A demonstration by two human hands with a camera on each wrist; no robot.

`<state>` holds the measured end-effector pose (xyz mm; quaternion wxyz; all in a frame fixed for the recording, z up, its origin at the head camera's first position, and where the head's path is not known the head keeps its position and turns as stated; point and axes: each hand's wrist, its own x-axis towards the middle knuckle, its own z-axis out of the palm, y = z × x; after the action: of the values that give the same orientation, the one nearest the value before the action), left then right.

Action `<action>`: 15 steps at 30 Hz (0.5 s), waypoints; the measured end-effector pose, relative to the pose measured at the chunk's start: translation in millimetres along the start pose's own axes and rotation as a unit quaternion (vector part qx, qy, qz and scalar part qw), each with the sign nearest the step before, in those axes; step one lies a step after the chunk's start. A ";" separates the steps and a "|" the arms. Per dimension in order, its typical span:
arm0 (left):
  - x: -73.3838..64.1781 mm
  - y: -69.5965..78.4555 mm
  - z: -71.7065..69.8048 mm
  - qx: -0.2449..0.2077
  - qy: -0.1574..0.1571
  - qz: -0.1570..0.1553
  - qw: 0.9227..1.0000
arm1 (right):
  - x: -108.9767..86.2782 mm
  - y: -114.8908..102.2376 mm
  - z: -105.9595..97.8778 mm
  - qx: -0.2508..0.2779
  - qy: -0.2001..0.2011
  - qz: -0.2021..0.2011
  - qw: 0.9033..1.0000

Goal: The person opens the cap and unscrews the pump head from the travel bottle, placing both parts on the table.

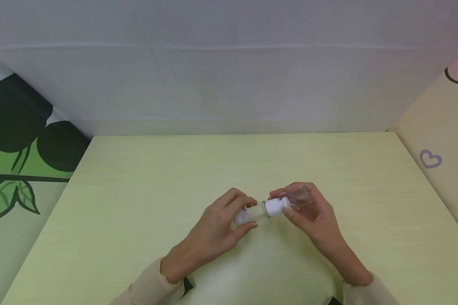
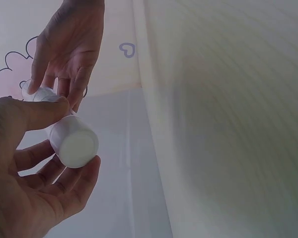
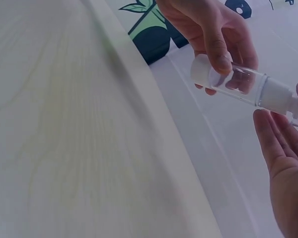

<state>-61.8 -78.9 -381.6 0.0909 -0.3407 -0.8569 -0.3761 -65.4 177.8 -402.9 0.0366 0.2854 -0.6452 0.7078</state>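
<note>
A small clear bottle (image 1: 255,213) with a white base and a white pump top (image 1: 273,207) is held tilted above the table. My left hand (image 1: 222,218) grips it near the base, thumb on one side and fingers on the other. In the left wrist view the round white base (image 2: 78,148) faces the camera. My right hand (image 1: 322,218) holds a clear cap (image 1: 300,196) between its fingers and palm, with the thumb tip right at the pump's nozzle. From the right wrist, the bottle's see-through body (image 3: 243,85) shows between both hands.
Beneath the hands lies a pale wooden table (image 1: 156,178). A grey-white cloth wall (image 1: 229,84) rises along its far edge. Printed panels flank both sides, the right one with a purple heart (image 1: 430,159). Small dark objects (image 1: 187,286) show beside the sleeves.
</note>
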 end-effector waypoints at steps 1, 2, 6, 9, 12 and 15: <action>0.2 -0.3 0.3 0.002 0.001 0.000 1.000 | 0.8 -0.1 -1.6 0.000 0.001 -0.003 1.000; 0.4 -0.5 0.5 0.003 0.001 -0.001 1.000 | 1.5 -0.2 -3.1 0.002 0.002 -0.005 1.000; 1.2 -1.0 1.2 0.011 0.004 -0.006 1.000 | 4.2 0.5 -8.9 0.008 0.005 -0.009 1.000; 1.3 -1.4 1.5 0.015 0.007 -0.009 1.000 | 6.2 1.0 -13.1 0.001 0.010 -0.011 1.000; 1.0 -2.6 2.2 0.018 0.009 -0.016 1.000 | 9.0 1.5 -17.5 -0.015 0.015 -0.007 1.000; 0.7 -3.1 2.4 0.021 0.008 -0.026 0.999 | 12.4 2.6 -22.3 -0.048 0.019 0.014 0.999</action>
<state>-64.0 -78.3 -384.8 0.0949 -0.3138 -0.8724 -0.3626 -84.8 194.2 -399.7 0.0527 0.2603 -0.6819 0.6816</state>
